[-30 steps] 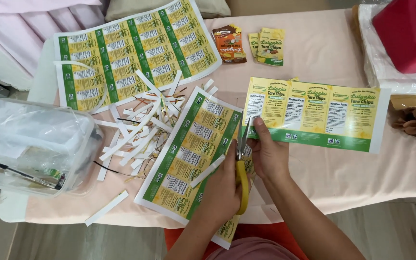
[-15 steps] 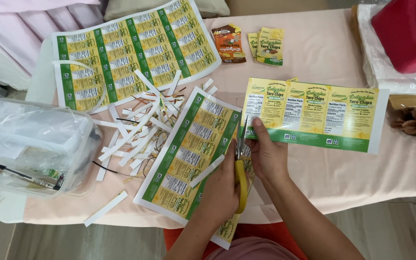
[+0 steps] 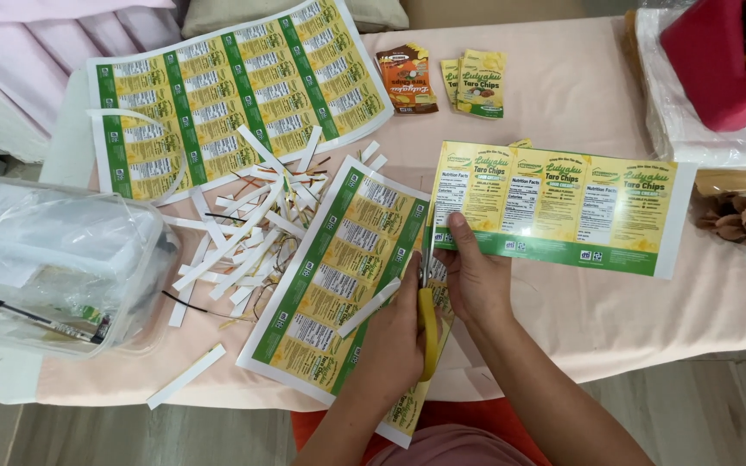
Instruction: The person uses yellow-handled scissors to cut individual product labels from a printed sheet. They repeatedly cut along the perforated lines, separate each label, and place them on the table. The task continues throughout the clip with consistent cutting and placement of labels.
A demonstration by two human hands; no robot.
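While left hand [image 3: 395, 332] grips scissors [image 3: 426, 302], right hand [image 3: 475, 280] pins label strip [image 3: 563, 207]

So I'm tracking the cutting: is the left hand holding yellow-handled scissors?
Yes, the left hand grips the yellow-handled scissors, blades at the label sheet edge.

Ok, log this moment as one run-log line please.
left hand: grips yellow-handled scissors | right hand: holds label strip at its left end | blades at strip edge | white paper offcuts piled left
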